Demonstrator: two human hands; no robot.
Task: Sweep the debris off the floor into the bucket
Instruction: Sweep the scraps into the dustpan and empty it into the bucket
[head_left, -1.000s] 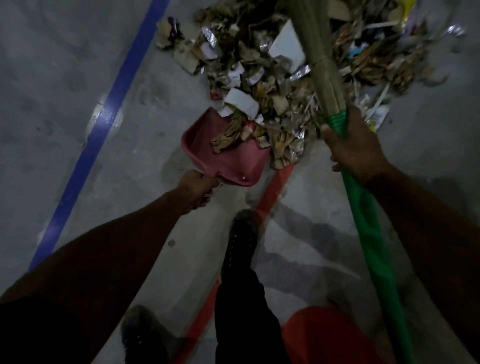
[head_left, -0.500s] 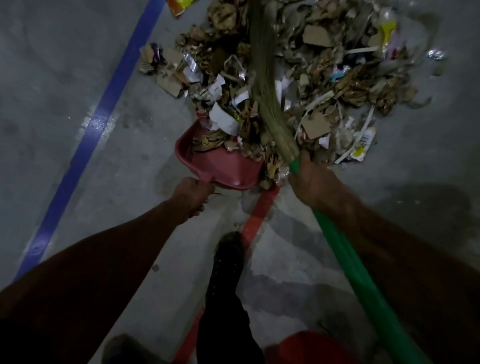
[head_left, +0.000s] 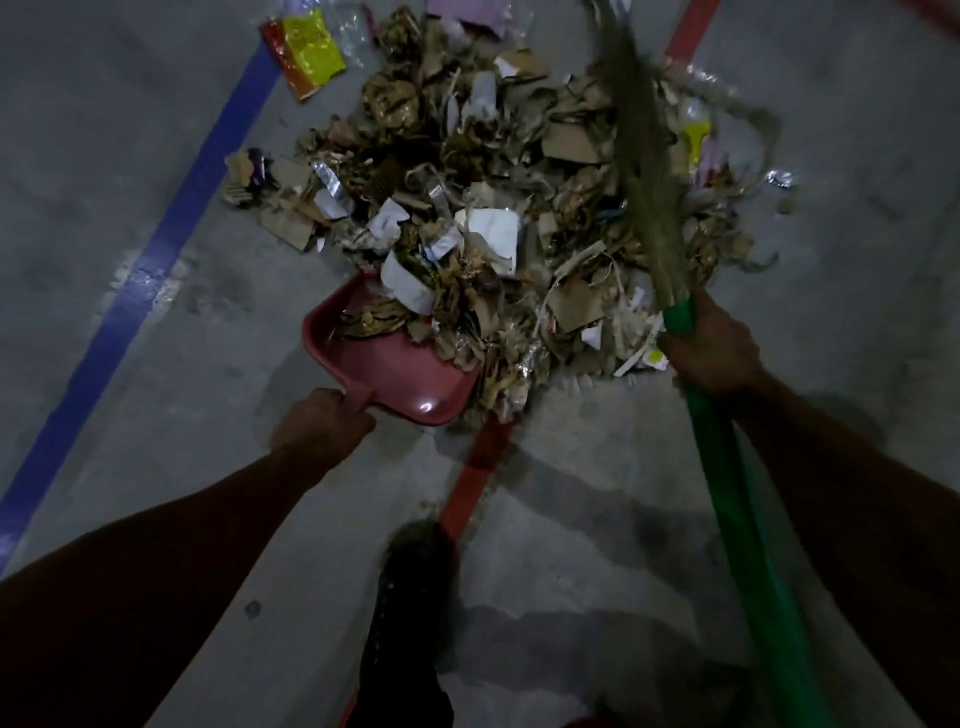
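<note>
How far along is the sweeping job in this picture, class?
Done: a few scraps already lie in the red dustpan. In hand: the left hand holds the pan's handle and the right hand grips the green broom. Left: most of the debris pile is still on the floor; no bucket is clearly visible.

glossy plastic dustpan (head_left: 395, 374), paper debris (head_left: 498, 208)
</note>
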